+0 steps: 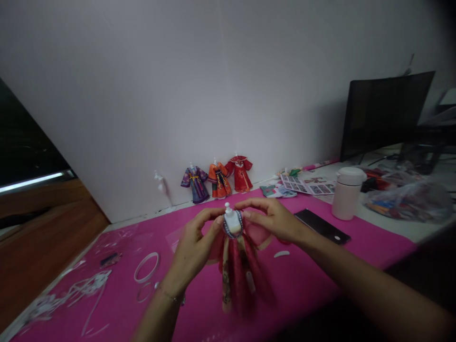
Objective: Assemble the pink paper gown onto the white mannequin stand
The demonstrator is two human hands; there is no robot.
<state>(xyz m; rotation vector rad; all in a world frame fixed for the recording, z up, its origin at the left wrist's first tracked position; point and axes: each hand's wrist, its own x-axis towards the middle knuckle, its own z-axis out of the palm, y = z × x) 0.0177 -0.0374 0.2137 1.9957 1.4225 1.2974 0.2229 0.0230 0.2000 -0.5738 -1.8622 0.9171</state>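
Both my hands hold a small white doll torso (231, 221) dressed in a dark red robe (239, 275) above the pink mat (313, 280). My left hand (194, 249) pinches the collar from the left, fingers closed on it. My right hand (272, 219) grips the collar and shoulder from the right. The robe's skirt hangs down, blurred by motion. Against the wall stand three finished small costumes: purple (195, 183), orange (218, 180) and red (241, 173).
White plastic rings (146, 267) and clear plastic frames (71, 289) lie at left on the mat. A black phone (322, 226), a white lidded cup (347, 192), printed sheets (308, 186), a plastic bag (406, 199) and a dark monitor (386, 114) are at right.
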